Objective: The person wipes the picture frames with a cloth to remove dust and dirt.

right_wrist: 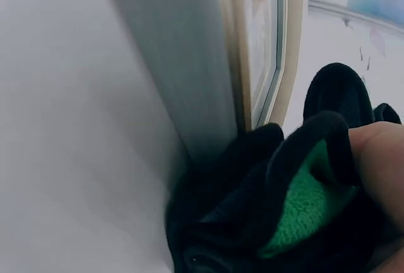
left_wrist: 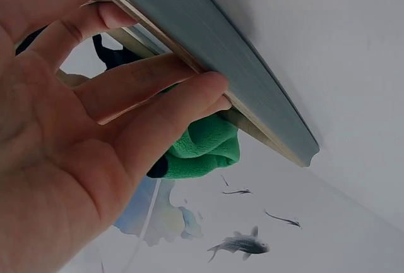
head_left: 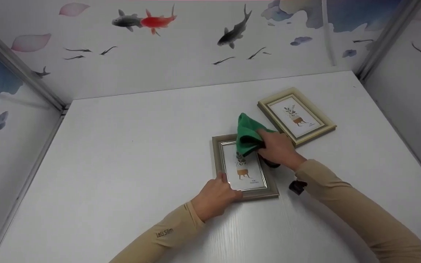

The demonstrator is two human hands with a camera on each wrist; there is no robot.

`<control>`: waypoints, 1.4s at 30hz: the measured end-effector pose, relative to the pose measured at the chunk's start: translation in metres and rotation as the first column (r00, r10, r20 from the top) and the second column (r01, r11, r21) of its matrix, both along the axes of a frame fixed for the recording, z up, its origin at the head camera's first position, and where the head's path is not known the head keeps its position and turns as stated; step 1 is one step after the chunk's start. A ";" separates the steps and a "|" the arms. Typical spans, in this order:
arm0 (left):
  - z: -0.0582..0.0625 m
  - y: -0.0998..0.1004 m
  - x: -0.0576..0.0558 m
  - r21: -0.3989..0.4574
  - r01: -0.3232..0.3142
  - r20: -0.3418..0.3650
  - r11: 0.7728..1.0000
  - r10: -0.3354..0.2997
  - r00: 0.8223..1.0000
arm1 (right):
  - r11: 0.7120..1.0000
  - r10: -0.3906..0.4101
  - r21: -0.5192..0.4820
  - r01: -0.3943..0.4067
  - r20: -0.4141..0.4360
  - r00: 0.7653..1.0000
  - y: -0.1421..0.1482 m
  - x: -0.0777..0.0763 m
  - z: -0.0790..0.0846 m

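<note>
A grey-brown picture frame (head_left: 273, 186) with a potted-plant print lies on the white table. My left hand (head_left: 216, 195) holds its near left corner, one finger on the left side and the thumb by the near edge. In the left wrist view, fingertips (left_wrist: 211, 86) touch the rim of the frame (left_wrist: 221, 45). My right hand (head_left: 278, 148) grips a bunched green cloth (head_left: 249, 133) with black edging, which lies over the frame's upper right part. In the right wrist view the dark edging of the cloth (right_wrist: 221, 203) touches the frame's side (right_wrist: 183, 52).
A second, gold-toned picture frame (head_left: 314, 109) with a similar print lies tilted behind my right hand. White walls (head_left: 181, 65) painted with fish and petals enclose the table (head_left: 122, 164). A small black device (head_left: 298, 187) sits at my right wrist.
</note>
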State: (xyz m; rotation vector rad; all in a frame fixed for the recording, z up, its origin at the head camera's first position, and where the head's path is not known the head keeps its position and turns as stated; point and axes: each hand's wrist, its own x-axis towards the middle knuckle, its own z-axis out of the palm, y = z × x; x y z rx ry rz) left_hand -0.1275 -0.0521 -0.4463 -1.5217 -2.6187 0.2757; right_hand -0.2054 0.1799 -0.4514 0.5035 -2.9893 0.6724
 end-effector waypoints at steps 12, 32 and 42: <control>-0.002 -0.001 0.000 0.054 0.015 -0.033 0.998 -0.013 0.999 | 0.939 0.262 0.251 -0.235 -0.080 0.962 0.009 0.081 0.011; -0.004 -0.001 0.001 0.000 0.005 -0.022 1.000 -0.005 1.000 | 0.838 0.399 0.432 -0.334 -0.068 0.914 0.017 0.018 0.014; -0.001 0.000 0.000 -0.024 -0.011 0.028 1.000 0.012 1.000 | 0.852 0.414 0.357 -0.383 -0.011 0.910 0.017 -0.008 0.009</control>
